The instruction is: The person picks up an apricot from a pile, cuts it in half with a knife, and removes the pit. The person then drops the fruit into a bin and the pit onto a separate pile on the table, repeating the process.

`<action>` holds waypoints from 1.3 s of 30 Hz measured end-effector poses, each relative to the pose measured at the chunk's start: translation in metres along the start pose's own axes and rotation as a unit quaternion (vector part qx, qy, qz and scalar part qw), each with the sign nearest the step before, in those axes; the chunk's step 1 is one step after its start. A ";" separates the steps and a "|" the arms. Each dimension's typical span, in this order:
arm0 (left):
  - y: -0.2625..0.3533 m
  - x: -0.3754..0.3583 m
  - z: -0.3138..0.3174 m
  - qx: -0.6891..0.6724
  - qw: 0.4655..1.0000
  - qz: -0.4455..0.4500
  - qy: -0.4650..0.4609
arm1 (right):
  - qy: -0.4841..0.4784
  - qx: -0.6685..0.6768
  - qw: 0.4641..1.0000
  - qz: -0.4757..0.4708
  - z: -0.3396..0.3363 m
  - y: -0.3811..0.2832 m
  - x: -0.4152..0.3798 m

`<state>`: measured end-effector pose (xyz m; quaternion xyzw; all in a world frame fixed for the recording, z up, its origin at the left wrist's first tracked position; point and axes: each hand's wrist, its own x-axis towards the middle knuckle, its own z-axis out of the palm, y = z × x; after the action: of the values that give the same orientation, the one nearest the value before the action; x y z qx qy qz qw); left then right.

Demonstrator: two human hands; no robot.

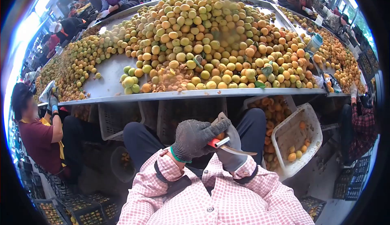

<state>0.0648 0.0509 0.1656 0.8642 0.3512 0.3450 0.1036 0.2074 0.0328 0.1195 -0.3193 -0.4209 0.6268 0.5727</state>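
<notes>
My left hand [191, 139], in a dark grey knit glove with a green cuff, is closed around the red handle of a knife [237, 150]. The blade points right, passing in front of my right hand [231, 158]. That hand wears a smoother, lighter grey glove and is closed on an apricot [220, 136], mostly hidden between the two hands. Both hands are together above my lap, below the table edge. Beyond them, a large heap of whole apricots [195, 34] covers much of the metal table [113, 68]. Torn apricot pieces [172, 79] lie near its front edge.
A tilted white basket [280, 144] with a few apricots stands at my right, beside a crate of apricot halves [270, 107]. More baskets [109, 121] sit under the table. A co-worker [38, 131] sits at left, another [359, 127] at right; others work across the table.
</notes>
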 end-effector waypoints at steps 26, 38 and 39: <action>-0.025 -0.029 0.025 -0.742 0.459 -0.478 0.107 | 0.030 0.071 0.968 0.241 -0.039 0.028 0.026; -0.050 -0.038 0.019 0.055 0.911 -0.392 -0.111 | 0.034 0.106 0.925 0.363 -0.038 0.029 0.011; -0.046 -0.037 0.018 0.039 0.923 -0.372 -0.094 | 0.029 0.107 0.925 0.364 -0.035 0.029 0.008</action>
<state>0.0334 0.0606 0.1139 0.7033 0.6493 0.1844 0.2231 0.2242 0.0465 0.0787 -0.4057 -0.1892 0.8239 0.3476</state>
